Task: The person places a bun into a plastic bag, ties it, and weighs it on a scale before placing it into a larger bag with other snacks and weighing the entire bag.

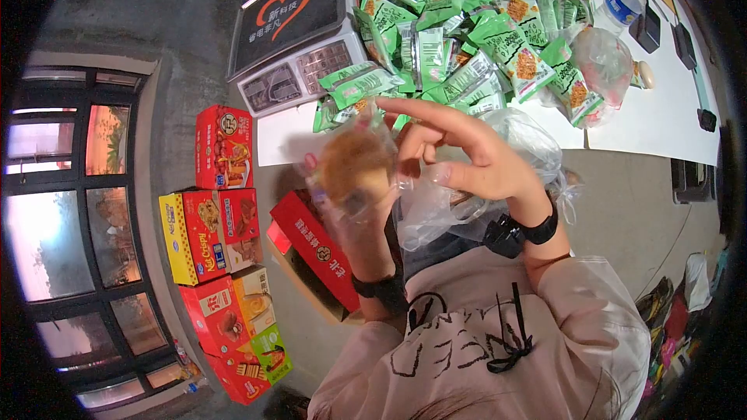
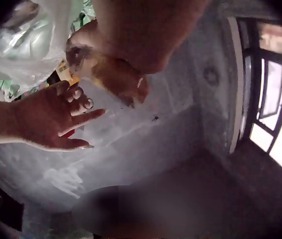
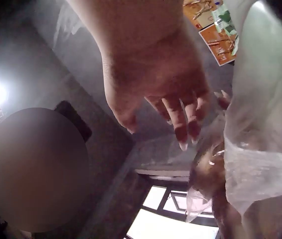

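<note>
A round brown bread in a clear wrapper (image 1: 350,167) is held up by the left hand (image 1: 383,210), mostly hidden behind it in the head view. In the left wrist view, that hand (image 2: 131,42) grips the wrapped piece (image 2: 113,77). The right hand (image 1: 478,159) is beside it, index finger stretched toward the wrapper's top edge. Its fingers hang loosely apart in the right wrist view, and the hand (image 3: 156,74) holds nothing there. A thin white plastic bag (image 1: 428,218) hangs below the right hand; a large part of it (image 3: 260,164) shows close to the bread.
Green snack packets (image 1: 428,47) are heaped on the white table (image 1: 661,120) beside a black-topped box (image 1: 292,12). A bottle (image 1: 622,1) and a clear bag (image 1: 603,70) are at the right. Red and yellow boxes (image 1: 226,140) and an open red carton (image 1: 315,245) are at the left.
</note>
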Action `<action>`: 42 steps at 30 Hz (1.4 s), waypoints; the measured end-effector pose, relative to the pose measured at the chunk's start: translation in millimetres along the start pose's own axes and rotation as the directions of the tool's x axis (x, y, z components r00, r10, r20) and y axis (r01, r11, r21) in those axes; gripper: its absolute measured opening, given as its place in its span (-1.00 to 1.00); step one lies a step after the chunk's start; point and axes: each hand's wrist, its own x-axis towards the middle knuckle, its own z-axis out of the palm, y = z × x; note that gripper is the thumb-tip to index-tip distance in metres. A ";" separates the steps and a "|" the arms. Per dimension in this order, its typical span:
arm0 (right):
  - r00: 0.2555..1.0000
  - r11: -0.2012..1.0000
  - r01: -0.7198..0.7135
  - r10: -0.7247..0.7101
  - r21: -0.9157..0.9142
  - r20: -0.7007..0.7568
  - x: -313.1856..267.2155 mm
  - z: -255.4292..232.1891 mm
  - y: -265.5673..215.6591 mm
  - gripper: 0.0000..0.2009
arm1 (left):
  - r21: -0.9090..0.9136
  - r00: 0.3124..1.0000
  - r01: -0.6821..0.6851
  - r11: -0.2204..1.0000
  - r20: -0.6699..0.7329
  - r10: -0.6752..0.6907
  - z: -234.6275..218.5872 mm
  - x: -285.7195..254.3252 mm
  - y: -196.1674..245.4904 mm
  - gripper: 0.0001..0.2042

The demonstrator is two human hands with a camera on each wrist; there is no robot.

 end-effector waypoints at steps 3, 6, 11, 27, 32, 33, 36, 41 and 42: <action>0.996 0.991 0.075 -0.079 -0.109 -0.033 2.3 -5.7 -3.7 -0.32 | -0.075 0.993 0.062 0.995 0.109 -0.054 -16.8 5.9 -6.3 -0.41; 0.950 0.689 0.288 -0.294 -0.665 0.106 8.1 -8.3 -10.4 -0.27 | -0.121 0.980 0.106 0.987 0.180 -0.084 -29.1 4.7 -8.7 -0.34; 0.975 0.307 0.166 -0.191 -0.937 0.110 9.0 16.8 -9.1 -0.07 | -0.108 0.975 0.032 0.994 0.223 -0.007 -25.9 -8.2 -10.4 -0.41; 0.956 0.289 0.142 -0.287 -0.947 0.055 4.4 1.1 -21.8 -0.30 | 0.891 0.915 -0.241 -0.384 0.341 0.217 20.5 -10.2 2.5 -0.40; 0.942 0.301 0.112 -0.335 -0.947 0.005 1.9 3.1 -27.4 -0.31 | 0.906 0.957 -0.257 0.336 0.192 0.216 21.9 -16.1 0.5 -0.44; 0.942 0.301 0.112 -0.335 -0.947 0.005 1.5 3.1 -27.3 -0.31 | 0.831 0.967 -0.239 0.502 0.159 0.198 22.3 -16.8 -0.6 -0.45; 0.939 0.304 0.122 -0.344 -0.945 0.010 0.3 2.1 -27.2 -0.31 | 0.452 0.990 -0.139 0.881 0.090 0.110 23.7 -18.1 -3.7 -0.47; 0.940 0.319 0.142 -0.341 -0.937 0.026 0.6 -2.0 -26.3 -0.34 | 0.588 0.984 -0.173 0.790 0.131 0.118 18.7 -19.6 -2.2 -0.45; 0.940 0.320 0.140 -0.340 -0.937 0.025 0.6 -3.4 -26.1 -0.34 | 0.721 0.982 -0.190 0.667 0.151 0.116 12.2 -20.5 1.1 -0.44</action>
